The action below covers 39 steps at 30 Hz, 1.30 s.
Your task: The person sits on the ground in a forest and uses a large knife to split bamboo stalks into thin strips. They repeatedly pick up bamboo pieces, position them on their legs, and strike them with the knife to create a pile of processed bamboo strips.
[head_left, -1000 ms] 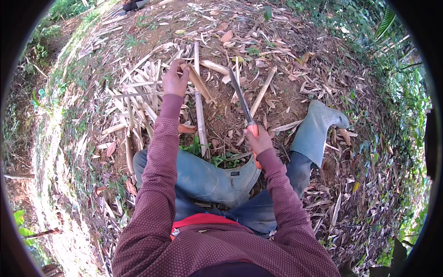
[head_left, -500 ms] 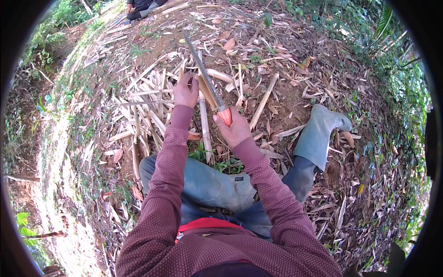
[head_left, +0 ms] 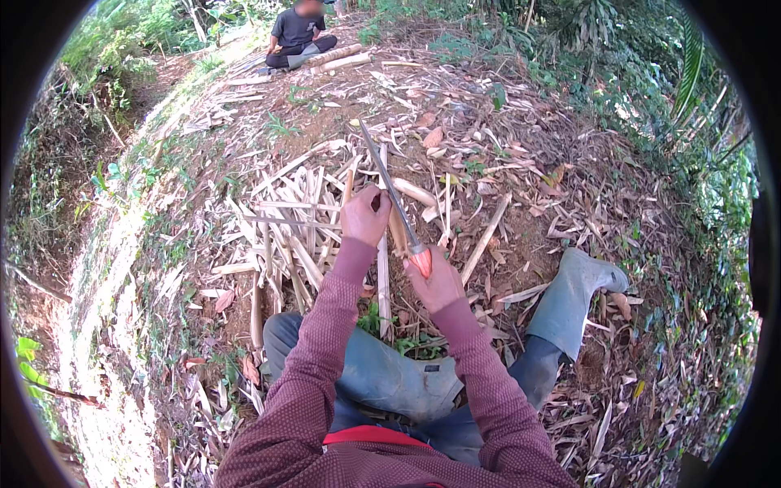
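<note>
In my right hand (head_left: 435, 281) is the orange-red handle of a long machete (head_left: 392, 193), its blade slanting up and to the left. My left hand (head_left: 365, 216) is closed beside the blade, thumb and fingers curled together; what they hold, if anything, I cannot make out. A tan bamboo piece (head_left: 398, 233) shows between the left hand and the blade, its far side hidden. Just beyond my left knuckles stands the end of another bamboo strip (head_left: 348, 185). Split bamboo strips (head_left: 297, 207) lie in a loose heap left of and beyond my left hand.
My boots (head_left: 561, 297) and bent legs frame the near ground. A long bamboo stick (head_left: 486, 239) lies to the right. Far off, a person (head_left: 298, 37) sits beside bamboo poles (head_left: 338, 58). Dry leaves cover the slope, with green brush (head_left: 602, 57) at the far right.
The view has tilted up, bringing more of the seated person into sight. My left fingers have curled in closer beside the blade. My right hand keeps its grip on the machete.
</note>
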Each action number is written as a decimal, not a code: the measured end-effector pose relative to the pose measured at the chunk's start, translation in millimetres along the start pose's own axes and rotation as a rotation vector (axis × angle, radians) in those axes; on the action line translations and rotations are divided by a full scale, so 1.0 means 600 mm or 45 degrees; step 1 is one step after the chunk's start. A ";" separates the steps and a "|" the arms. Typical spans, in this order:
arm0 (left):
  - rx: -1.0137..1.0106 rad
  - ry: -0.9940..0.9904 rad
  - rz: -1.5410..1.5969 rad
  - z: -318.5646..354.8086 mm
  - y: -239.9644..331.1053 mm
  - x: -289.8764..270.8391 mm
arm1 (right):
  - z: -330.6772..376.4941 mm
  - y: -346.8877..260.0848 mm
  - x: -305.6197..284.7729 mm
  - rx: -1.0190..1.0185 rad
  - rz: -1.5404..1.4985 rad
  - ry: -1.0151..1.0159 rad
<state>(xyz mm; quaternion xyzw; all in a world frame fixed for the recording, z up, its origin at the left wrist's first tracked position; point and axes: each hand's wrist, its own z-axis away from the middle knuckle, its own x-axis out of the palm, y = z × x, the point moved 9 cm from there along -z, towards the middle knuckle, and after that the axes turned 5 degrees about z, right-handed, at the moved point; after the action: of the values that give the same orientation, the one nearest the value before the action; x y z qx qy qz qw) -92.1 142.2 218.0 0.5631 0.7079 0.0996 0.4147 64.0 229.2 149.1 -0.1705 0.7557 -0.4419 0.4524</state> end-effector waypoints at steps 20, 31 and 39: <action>-0.122 -0.164 -0.178 0.011 -0.021 0.034 | 0.022 0.117 0.053 0.052 0.314 -0.063; -0.160 -0.142 -0.111 0.025 -0.045 0.025 | 0.016 0.127 0.052 0.129 0.130 -0.335; -0.173 -0.123 -0.085 0.033 -0.050 0.023 | 0.039 0.246 0.116 0.356 0.357 -0.483</action>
<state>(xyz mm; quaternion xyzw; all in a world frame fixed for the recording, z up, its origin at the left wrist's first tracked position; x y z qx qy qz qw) -100.1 137.3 180.7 0.5137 0.6971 0.1063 0.4887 67.4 252.7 -14.4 -0.0798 0.6053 -0.4350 0.6618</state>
